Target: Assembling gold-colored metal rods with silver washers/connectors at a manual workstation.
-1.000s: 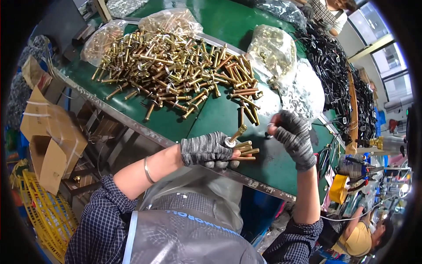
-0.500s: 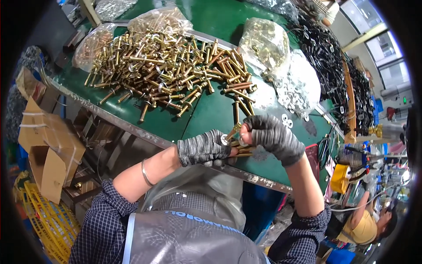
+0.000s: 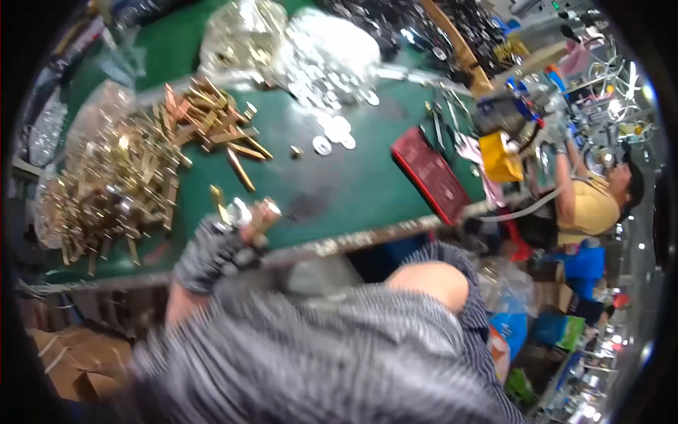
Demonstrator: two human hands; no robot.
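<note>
Left hand [image 3: 212, 251], gloved, is clamped around a bundle of brass bolts [image 3: 244, 212] over the near edge of the green table [image 3: 353, 184]. Right hand is hidden; state cannot be told. Loose bolt pile [image 3: 127, 184] lies far left. Judgement: bolts rigid, heavy, smooth, liable to slip; grip mid-shank.
</note>
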